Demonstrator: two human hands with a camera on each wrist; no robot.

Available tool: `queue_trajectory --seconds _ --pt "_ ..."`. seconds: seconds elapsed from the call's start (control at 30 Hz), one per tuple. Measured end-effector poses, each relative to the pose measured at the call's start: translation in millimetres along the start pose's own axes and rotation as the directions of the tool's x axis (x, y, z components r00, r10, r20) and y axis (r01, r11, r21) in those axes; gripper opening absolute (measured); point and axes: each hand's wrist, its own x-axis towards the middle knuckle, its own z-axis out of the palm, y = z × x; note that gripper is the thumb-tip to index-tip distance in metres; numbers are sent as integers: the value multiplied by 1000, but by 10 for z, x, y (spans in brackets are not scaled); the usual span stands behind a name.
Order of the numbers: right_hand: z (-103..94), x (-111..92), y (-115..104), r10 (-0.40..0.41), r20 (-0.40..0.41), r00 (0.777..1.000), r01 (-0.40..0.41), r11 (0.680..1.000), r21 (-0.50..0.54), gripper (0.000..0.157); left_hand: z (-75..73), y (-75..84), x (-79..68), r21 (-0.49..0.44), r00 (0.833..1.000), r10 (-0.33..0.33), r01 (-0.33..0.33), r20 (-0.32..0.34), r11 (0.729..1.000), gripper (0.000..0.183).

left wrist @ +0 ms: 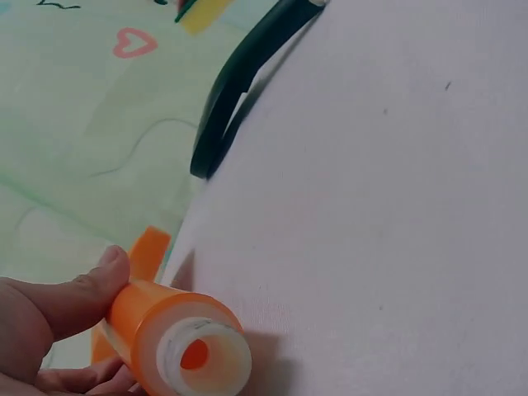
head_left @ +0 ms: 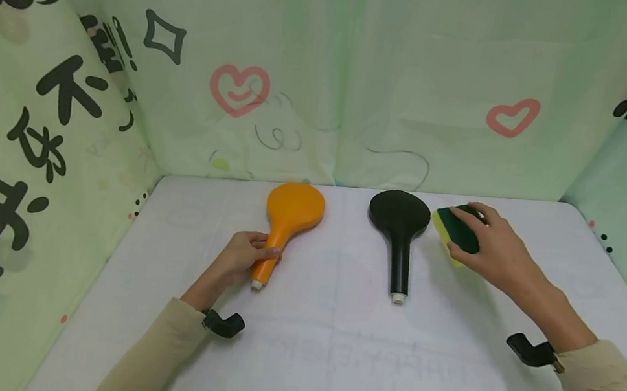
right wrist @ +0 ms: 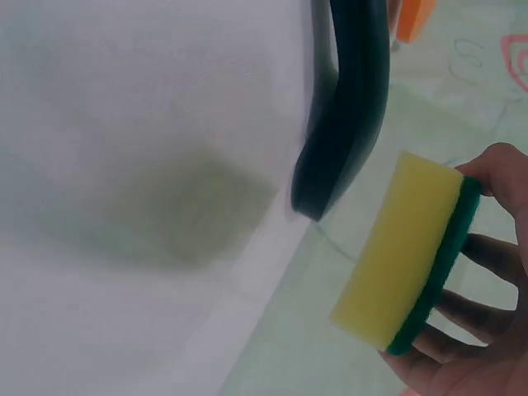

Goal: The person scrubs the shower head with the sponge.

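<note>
On the left of the table, my left hand (head_left: 247,256) grips the handle of an orange shower head (head_left: 295,209). Its thumb lies over the handle in the left wrist view, above the white hollow threaded end (left wrist: 204,356). A yellow-and-green scrub sponge (head_left: 460,232) is held by my right hand (head_left: 497,247), thumb and fingers at its edges. The right wrist view shows the sponge (right wrist: 404,256) raised, its shadow on the cloth. Between the hands, a black shower head (head_left: 400,216) lies with its white-tipped handle toward me; neither hand touches it.
A white cloth covers the table (head_left: 316,365). Pale green printed curtains (head_left: 422,72) rise behind its back edge and along both sides. Each wrist wears a black curved mount, such as the left mount (head_left: 224,325).
</note>
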Motion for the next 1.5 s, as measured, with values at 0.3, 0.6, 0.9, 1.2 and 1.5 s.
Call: queue_trajectory --seconds 0.3,0.6,0.9,1.2,1.5 --pt "-14 128 -356 -272 -77 959 275 960 40 63 121 86 -117 -140 989 133 -122 66 982 56" --pt "-116 449 -761 -511 -102 853 512 859 -17 62 254 130 -244 -157 970 201 -179 136 971 50" --pt "-228 798 -1069 -611 -98 786 613 790 -10 58 394 149 -328 -89 955 214 -199 205 976 49" --pt "-243 947 -1242 -645 -76 761 647 763 5 55 497 212 -407 -108 933 278 -259 228 960 45" --pt "-5 646 -1520 -788 -31 615 778 613 -141 58 565 220 -390 -112 929 319 -302 187 947 44"
